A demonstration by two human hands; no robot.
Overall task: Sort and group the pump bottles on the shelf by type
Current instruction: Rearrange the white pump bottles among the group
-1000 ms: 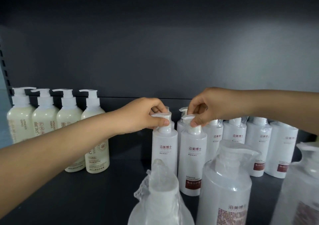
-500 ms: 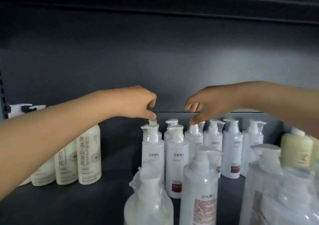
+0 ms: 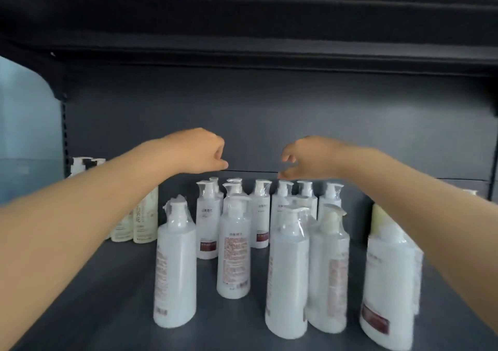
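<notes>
My left hand (image 3: 200, 151) and right hand (image 3: 310, 159) hover empty, fingers loosely curled, above five nearest wrapped white plastic pump bottles (image 3: 234, 256); the rear ones are too crowded to count.

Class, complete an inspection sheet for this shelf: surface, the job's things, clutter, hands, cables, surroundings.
Surface: dark grey shelf, with bottles standing on it.
Job's things: white pump bottles clustered upright mid-shelf, several with plastic wrap over the pumps; cream pump bottles grouped at the back left; one cream bottle at the right, partly behind the right arm.
Clutter: nothing seen.
Hands: left hand and right hand above the back row of white bottles, fingers loosely curled, holding nothing.
Cables: nothing seen.
Surroundings: dark back panel, upper shelf overhead, pale blue surface at far left.
</notes>
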